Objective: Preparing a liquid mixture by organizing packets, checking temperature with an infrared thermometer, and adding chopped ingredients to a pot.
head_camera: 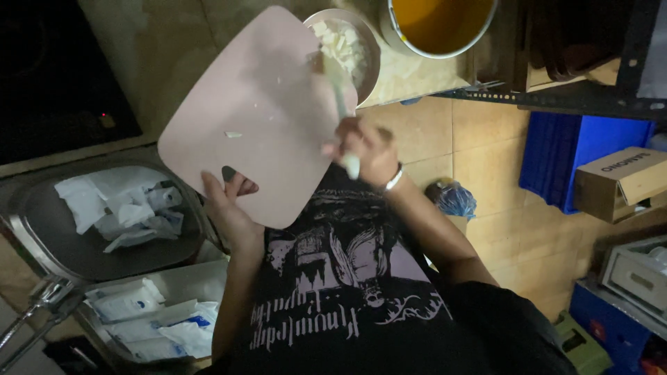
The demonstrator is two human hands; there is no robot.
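My left hand [233,208] grips the near edge of a pale pink cutting board [257,118], which is lifted and tilted toward a metal bowl [372,48] of chopped white pieces. My right hand [368,149] holds a knife [337,76] with a light handle, its blade lying over the board's far edge at the bowl's rim. A few white scraps cling to the board's surface.
A pot of yellow liquid [441,24] stands behind the bowl. A sink [90,222] at the left holds white plastic packets, with more in a tray [149,312] below. Blue crates [556,153], a cardboard box [622,180] and a blue bag [455,201] sit on the tiled floor.
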